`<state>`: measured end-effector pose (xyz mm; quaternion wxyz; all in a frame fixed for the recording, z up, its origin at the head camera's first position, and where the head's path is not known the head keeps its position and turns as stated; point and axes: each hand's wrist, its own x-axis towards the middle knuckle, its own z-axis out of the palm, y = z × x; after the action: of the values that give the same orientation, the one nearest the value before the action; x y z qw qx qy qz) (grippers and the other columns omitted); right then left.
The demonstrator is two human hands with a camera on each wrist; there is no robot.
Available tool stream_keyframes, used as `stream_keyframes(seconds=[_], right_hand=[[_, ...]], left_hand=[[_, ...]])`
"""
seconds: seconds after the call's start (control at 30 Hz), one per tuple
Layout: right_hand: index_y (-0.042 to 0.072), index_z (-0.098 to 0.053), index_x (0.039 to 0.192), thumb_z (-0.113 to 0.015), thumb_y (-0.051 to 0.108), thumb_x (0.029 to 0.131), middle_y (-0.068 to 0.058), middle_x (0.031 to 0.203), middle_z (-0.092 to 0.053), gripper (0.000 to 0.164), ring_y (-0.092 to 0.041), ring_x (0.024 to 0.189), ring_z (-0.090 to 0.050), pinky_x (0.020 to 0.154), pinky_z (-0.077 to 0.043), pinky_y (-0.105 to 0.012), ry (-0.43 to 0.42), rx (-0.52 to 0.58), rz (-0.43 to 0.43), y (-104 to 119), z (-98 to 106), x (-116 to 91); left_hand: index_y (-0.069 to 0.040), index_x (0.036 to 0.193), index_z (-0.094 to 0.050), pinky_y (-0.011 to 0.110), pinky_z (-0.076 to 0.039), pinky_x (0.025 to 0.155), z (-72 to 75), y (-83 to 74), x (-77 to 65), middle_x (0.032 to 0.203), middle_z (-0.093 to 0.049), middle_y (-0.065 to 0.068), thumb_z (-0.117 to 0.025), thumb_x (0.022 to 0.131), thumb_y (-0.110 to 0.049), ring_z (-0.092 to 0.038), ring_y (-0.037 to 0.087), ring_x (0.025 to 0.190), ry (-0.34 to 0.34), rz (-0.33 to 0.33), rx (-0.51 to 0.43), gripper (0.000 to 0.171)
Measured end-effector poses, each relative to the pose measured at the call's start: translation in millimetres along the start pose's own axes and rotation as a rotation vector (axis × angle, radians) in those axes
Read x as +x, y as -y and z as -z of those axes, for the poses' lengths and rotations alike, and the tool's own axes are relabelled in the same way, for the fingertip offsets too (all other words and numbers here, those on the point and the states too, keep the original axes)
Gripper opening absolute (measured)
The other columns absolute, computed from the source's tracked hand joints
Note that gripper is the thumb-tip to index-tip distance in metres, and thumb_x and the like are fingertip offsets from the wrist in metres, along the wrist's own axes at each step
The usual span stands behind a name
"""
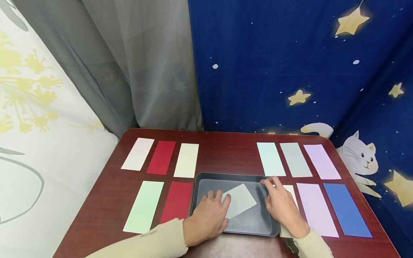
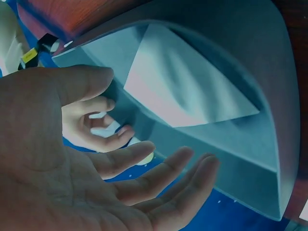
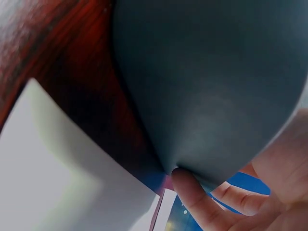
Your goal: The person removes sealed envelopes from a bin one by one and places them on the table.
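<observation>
A dark grey baking tray (image 1: 250,225) lies at the front middle of the table, with a pale rectangular sheet of paper (image 1: 242,200) resting askew inside it. My left hand (image 1: 211,211) hovers over the tray's left part, its fingers loosely spread and holding nothing; in the left wrist view the paper (image 2: 183,82) shows beyond the fingertips. At the tray's far right corner, my right hand (image 1: 280,202) pinches the rim. The right wrist view shows one finger (image 3: 192,192) against the tray's outer wall (image 3: 207,96). A cream paper strip (image 1: 291,193) is partly hidden under the right hand.
Left of the tray lie pinkish-white (image 1: 138,154), red (image 1: 161,157), cream (image 1: 186,160) and light green (image 1: 143,206) strips, plus another red one (image 1: 176,200). On the right are mint (image 1: 271,159), grey (image 1: 296,159), lilac (image 1: 322,161) and blue (image 1: 346,209) strips. Curtains hang behind the table.
</observation>
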<state>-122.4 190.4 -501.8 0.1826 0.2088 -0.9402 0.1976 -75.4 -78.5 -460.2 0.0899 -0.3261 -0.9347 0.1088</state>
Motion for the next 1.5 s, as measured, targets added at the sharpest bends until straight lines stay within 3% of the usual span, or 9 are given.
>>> stream_keyframes(seconds=[0.27,0.53,0.77,1.17,1.5], right_hand=[[0.008,-0.064,0.116,-0.060,-0.011,0.069,-0.007,0.113,-0.054,0.051,-0.018,0.073,-0.062,0.050,-0.042,-0.028,0.004,-0.002,-0.006,0.3,0.2,-0.1],[0.009,-0.064,0.117,-0.061,-0.011,0.069,-0.007,0.112,-0.054,0.052,-0.017,0.072,-0.061,0.049,-0.041,-0.028,0.001,0.000,-0.006,0.8,0.5,0.2],[0.008,-0.064,0.117,-0.060,-0.011,0.069,-0.007,0.111,-0.054,0.052,-0.015,0.070,-0.058,0.049,-0.041,-0.027,0.004,-0.002,-0.007,1.3,1.2,0.3],[0.008,-0.064,0.116,-0.060,-0.011,0.069,-0.006,0.110,-0.053,0.051,-0.015,0.068,-0.057,0.049,-0.041,-0.027,0.006,-0.006,-0.007,1.3,0.8,0.0],[0.008,-0.064,0.115,-0.060,-0.010,0.069,-0.006,0.109,-0.053,0.051,-0.013,0.065,-0.054,0.048,-0.040,-0.027,-0.004,-0.013,0.005,0.8,0.5,0.1]], left_hand=[[-0.007,0.118,-0.054,0.033,-0.050,0.058,-10.8,-0.4,4.8,0.091,-0.054,0.010,-0.073,0.079,-0.054,-0.058,0.024,0.071,0.040,0.015,-0.054,0.064],[-0.009,0.113,-0.053,0.036,-0.048,0.055,-14.6,-0.7,6.0,0.085,-0.054,0.010,-0.074,0.077,-0.057,-0.058,0.023,0.068,0.054,0.016,-0.017,0.064],[-0.009,0.114,-0.054,0.038,-0.046,0.056,-15.5,1.3,7.9,0.083,-0.054,0.008,-0.072,0.078,-0.051,-0.058,0.024,0.066,0.059,0.011,0.001,0.058],[-0.012,0.120,-0.053,0.041,-0.048,0.066,-17.6,6.9,14.3,0.095,-0.053,0.009,-0.073,0.077,-0.050,-0.059,0.026,0.079,0.160,0.025,-0.101,0.061],[-0.015,0.119,-0.052,0.042,-0.046,0.067,-20.0,11.3,19.4,0.098,-0.053,0.009,-0.072,0.077,-0.052,-0.058,0.026,0.084,0.189,0.029,-0.111,0.059]])
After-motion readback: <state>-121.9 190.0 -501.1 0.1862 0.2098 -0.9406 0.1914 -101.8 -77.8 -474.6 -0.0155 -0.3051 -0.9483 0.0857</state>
